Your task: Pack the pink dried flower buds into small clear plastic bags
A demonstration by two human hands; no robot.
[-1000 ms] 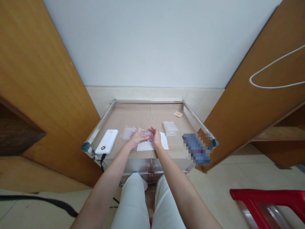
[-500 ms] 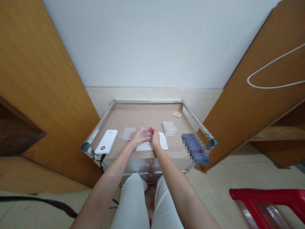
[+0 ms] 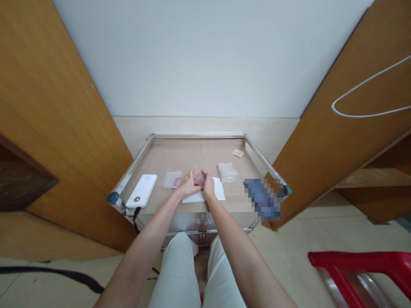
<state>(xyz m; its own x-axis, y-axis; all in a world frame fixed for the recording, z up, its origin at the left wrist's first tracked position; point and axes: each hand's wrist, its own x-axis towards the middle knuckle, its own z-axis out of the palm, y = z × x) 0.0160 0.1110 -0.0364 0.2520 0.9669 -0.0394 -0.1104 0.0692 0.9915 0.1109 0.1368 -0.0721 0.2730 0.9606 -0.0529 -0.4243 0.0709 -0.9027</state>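
Between my two hands is a small clear plastic bag (image 3: 199,176) with a pinkish look; what is inside it I cannot make out. My left hand (image 3: 189,185) grips its left side, and my right hand (image 3: 208,184) closes on its right side. Under both hands lies a white sheet of paper (image 3: 219,189), partly covered by them. Left of my left hand rests a flat clear bag (image 3: 172,179) with small pink items in it. To the right of my right hand is a stack of clear plastic bags (image 3: 227,172).
The cardboard-lined tray (image 3: 180,149) has a raised metal rail (image 3: 199,136). On it lie a white power bank (image 3: 142,191) with a black strap, a small tan card (image 3: 238,152) and a blurred-out bluish item (image 3: 263,199). A red stool (image 3: 359,259) stands on the floor at right.
The bag between my hands has changed shape, now narrower and bunched between the fingers. My left fingers have come up around its left edge. The view has shifted slightly.
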